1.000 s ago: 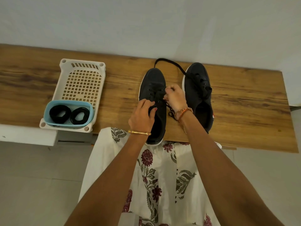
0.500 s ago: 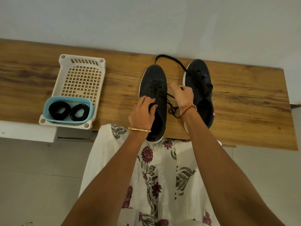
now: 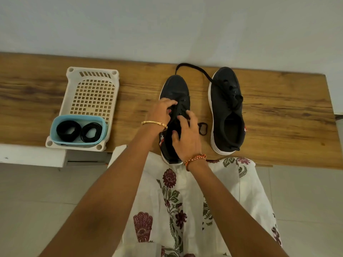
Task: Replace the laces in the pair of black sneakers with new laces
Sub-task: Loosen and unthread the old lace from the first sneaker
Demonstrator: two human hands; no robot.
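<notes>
Both on the near shoe (image 3: 175, 89): left hand (image 3: 161, 113) pinching laces (image 3: 182, 108), right hand (image 3: 187, 138) spread loose just behind, toe pointing away.

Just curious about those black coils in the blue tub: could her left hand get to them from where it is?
Probably yes. The blue tub is open-topped, both lace coils lie exposed, and the wooden shelf between it and the left hand looks bare. That hand is busy on the left sneaker, though.
</notes>
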